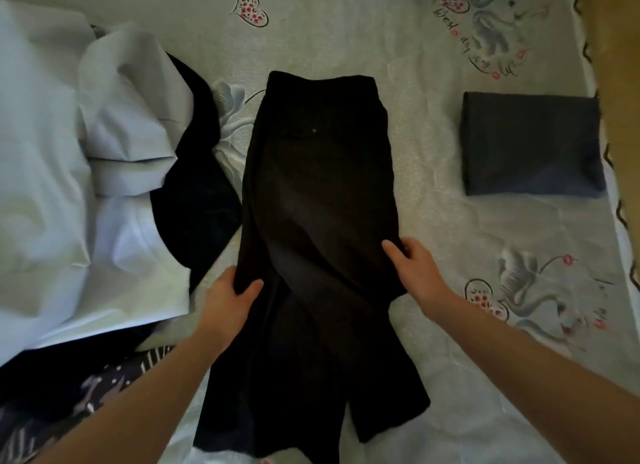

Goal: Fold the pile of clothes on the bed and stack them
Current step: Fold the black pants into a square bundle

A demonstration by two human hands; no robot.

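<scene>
step in hand: folding long black fabric trousers (318, 193), laid flat on bed. left hand (230, 299) and right hand (414, 268) each grip side edge mid-length, fingers curled on cloth. next, likely: lift near half, fold away toward waistband, then stack on folded dark grey garment (531, 145), far right of right grip.

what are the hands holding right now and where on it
Both hands grip the black trousers about midway along their length: the left hand pinches the left edge, the right hand the right edge. The waistband end lies flat on the bed.
</scene>
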